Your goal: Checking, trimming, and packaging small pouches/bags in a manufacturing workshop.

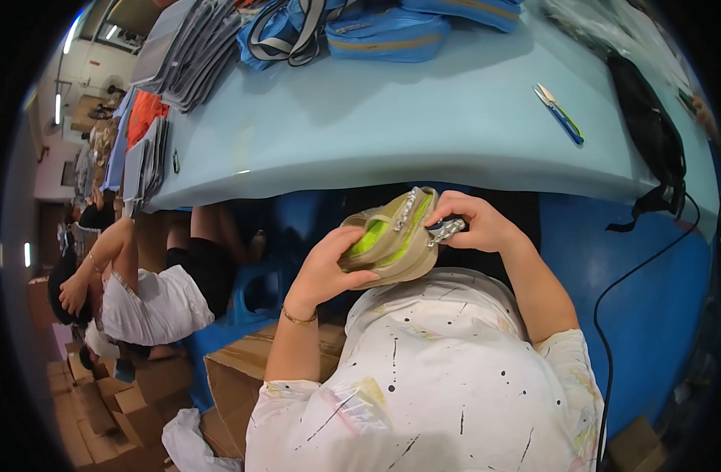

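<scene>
just before the near edge of the table (423, 102), clamping a tan pouch (407, 263) in the left hand (329, 266), pinching a silvery piece (446, 230) in right-hand fingers (459, 222). seemingly partway done: opened to green lining (368, 237), not yet closed.

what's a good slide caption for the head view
Left hand holding a tan pouch, right hand pinching a small silvery item, at a blue table with snips.

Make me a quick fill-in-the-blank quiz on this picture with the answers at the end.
1. The left hand holds the tan pouch, whose lining is bright ____.
2. The camera wearer's bracelet is on the ____ wrist.
3. On the table, the thread snips lie toward the wearer's ____ side.

Missing words: green; left; right.
</scene>
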`<state>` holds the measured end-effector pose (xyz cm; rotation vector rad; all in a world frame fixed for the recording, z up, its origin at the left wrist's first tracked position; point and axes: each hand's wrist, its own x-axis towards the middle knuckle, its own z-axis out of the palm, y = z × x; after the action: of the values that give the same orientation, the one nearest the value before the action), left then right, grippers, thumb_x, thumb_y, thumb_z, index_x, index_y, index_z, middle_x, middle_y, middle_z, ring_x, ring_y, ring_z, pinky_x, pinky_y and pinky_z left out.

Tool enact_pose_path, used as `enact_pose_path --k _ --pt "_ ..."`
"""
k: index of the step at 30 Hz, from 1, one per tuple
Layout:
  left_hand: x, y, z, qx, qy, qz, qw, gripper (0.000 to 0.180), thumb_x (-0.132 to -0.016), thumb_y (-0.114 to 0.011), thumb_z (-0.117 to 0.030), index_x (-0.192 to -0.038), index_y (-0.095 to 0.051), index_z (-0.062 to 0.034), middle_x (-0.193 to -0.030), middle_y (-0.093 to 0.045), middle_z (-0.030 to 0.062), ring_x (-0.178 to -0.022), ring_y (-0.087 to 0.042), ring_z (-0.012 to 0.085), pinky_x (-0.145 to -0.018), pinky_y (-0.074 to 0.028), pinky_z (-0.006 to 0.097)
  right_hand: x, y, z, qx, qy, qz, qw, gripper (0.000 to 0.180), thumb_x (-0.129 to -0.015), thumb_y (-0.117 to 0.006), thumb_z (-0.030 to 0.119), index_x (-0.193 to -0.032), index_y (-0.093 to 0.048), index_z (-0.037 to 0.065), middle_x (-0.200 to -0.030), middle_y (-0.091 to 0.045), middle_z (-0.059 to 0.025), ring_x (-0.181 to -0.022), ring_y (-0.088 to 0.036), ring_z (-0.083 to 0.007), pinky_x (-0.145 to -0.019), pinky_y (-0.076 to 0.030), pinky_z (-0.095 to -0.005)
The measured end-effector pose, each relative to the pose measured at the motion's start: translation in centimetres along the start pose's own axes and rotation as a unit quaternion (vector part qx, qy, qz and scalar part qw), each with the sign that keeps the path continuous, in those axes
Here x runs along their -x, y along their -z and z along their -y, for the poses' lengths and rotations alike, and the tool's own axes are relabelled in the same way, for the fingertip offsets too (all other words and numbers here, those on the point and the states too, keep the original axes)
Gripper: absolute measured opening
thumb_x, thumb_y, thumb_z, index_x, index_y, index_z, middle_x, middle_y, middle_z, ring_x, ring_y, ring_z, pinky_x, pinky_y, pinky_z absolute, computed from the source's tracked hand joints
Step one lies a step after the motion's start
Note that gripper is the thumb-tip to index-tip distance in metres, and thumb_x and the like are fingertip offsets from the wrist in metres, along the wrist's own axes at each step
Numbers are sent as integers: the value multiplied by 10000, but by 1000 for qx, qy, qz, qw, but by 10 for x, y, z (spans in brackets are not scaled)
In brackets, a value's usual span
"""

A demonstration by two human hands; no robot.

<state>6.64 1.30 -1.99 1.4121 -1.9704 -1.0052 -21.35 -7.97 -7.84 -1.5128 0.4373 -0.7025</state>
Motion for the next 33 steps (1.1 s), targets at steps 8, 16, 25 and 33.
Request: enact_pose_path --k 8,16,25,33 --pt "-1 -26 21 41 30 -3 999 395 -750 -744 -160 -1085 -598 -9 -997 -589 94 -877 -571 190 -748 -476 275 20 4 -49 -135 -58 -102 984 214 -696 -633 -92 -870 -633 34 -879 -517 6 -809 -524 -103 -756 -423 -233" --pt "-22 -36 26 -160 -128 -58 977 304 -771 -621 -51 -1072 -593 -9 -925 -587 120 -841 -589 241 -709 -499 306 20 5 -75 -263 -81 -78 958 174 -698 -674 -55 -789 -595 71 -887 -535 -7 -820 -530 -114 -752 -429 -244" --pt "-21 -8 18 -168 -27 -142 975 187 -755 -561 -12 -931 -623 -20 -787 -568 116 -674 -570 272 -611 -485 334 11 7 -77 -322 -142 -112 929 171 -712 -629 -46 -846 -593 54 -895 -589 -28 -828 -564 -126 -753 -450 -242" --pt "-27 0 25 170 108 -108 974 177 -845 -539 -19 -995 -627 14 -857 -632 53 -740 -576 99 -662 -470 239 0 3 -63 -198 -212 -197 937 518 -726 -619 2 -1229 -504 29 -1081 -603 -83 -997 -575 -190 -897 -434 -291"
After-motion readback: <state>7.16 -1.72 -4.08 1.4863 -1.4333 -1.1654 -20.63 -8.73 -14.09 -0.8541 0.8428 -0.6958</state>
